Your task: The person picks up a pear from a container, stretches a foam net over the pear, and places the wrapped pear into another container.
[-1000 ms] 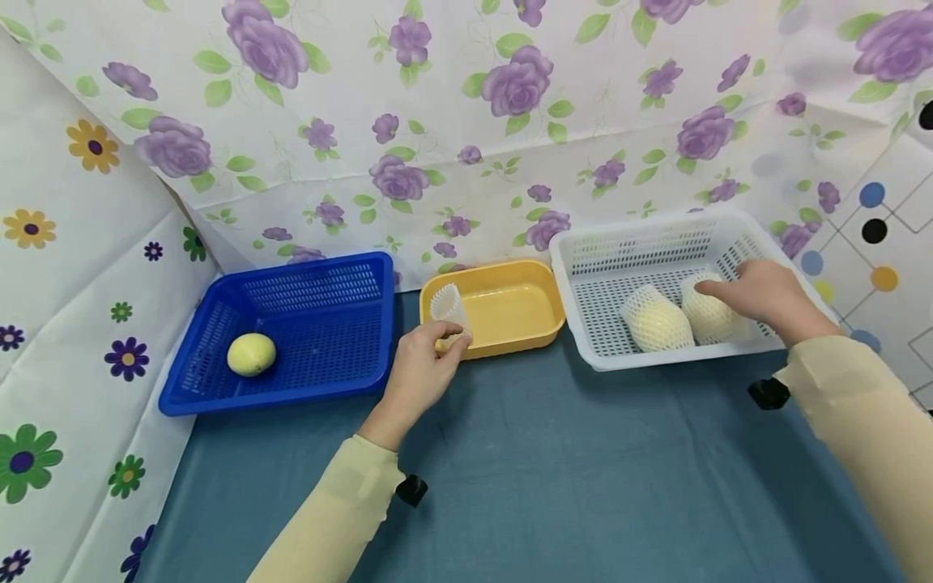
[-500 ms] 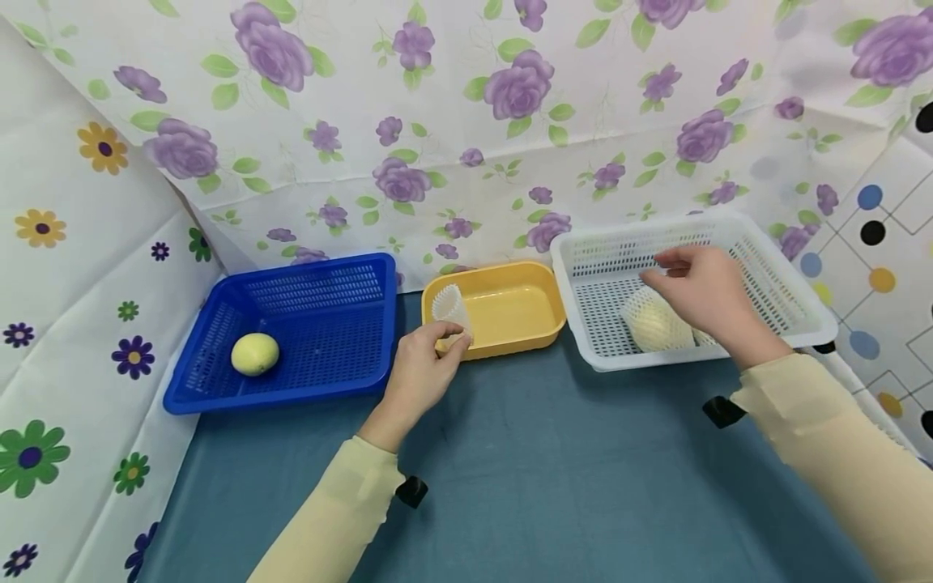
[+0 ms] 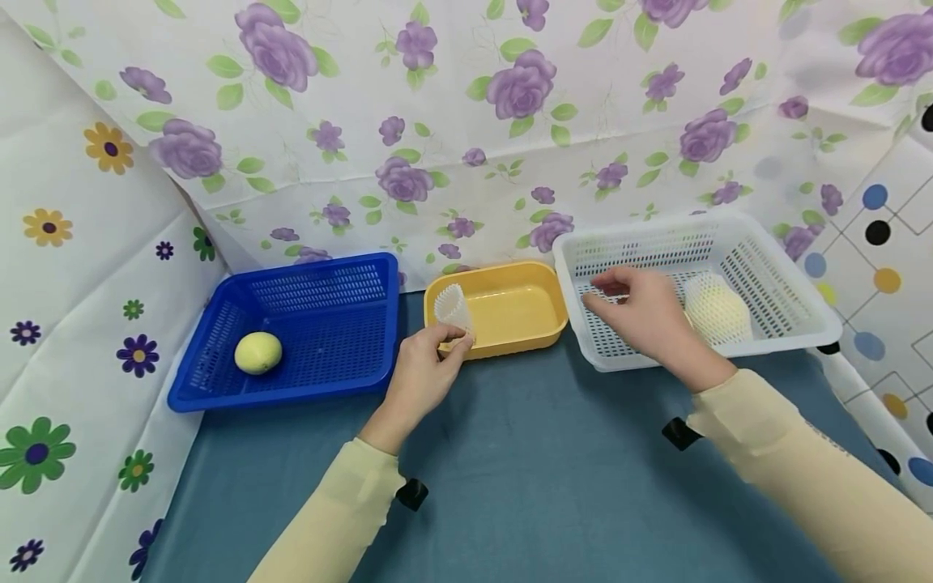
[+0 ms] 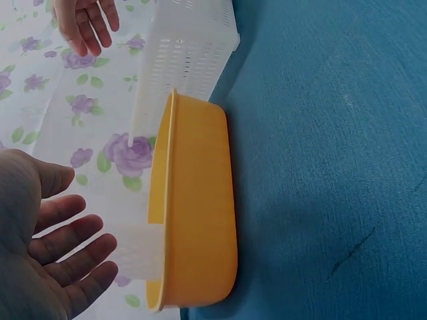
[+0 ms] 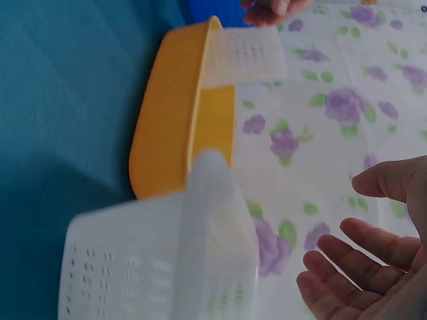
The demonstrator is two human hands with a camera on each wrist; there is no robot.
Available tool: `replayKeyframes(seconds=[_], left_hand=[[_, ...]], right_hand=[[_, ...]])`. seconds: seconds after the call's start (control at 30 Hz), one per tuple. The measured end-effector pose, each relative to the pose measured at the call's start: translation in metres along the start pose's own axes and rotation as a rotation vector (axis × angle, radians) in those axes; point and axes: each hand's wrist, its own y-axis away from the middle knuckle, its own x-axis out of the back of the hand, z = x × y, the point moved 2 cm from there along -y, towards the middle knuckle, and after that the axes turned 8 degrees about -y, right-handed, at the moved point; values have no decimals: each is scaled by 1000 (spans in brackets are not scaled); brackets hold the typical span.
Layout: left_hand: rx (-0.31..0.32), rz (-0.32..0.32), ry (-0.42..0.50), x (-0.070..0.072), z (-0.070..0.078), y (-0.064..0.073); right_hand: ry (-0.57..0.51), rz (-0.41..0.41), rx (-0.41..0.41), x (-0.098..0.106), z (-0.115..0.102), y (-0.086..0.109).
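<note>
My left hand [image 3: 426, 364] is at the front left corner of the yellow tray [image 3: 521, 312]. Its fingers are loosely bent and hold nothing in the left wrist view. Just past them, an empty white foam net sleeve [image 3: 453, 308] stands in the tray. My right hand [image 3: 645, 316] hovers over the left part of the white basket [image 3: 598, 360], thumb apart from relaxed fingers, with nothing in its grasp. Right of it lies a pale yellow fruit [image 3: 717, 308] wrapped in foam net. The hand hides the spot where a second wrapped fruit lay.
A blue basket [image 3: 328, 389] stands at the left, holding one bare pale yellow fruit [image 3: 258, 353]. The tray sits between the two baskets on a blue-green tablecloth [image 3: 539, 478]. A flowered sheet [image 3: 481, 194] hangs close behind all three containers.
My right hand has moved left across the white basket, away from the right-hand wrapped fruit and past the other one. My left hand stays at the tray.
</note>
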Motion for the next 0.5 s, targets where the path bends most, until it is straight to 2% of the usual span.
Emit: replayKeyframes(seconds=[0.13, 0.27, 0.4, 0.5], left_hand=[[-8, 10, -4, 1, 0, 1], [-18, 37, -1, 9, -5, 2], [14, 89, 8, 24, -15, 5], [54, 160, -4, 41, -27, 8]], right_hand=[[-19, -32, -7, -11, 1, 0], [-40, -55, -15, -19, 1, -1], [-49, -56, -3, -24, -3, -3], [-58, -54, 16, -28, -7, -5]])
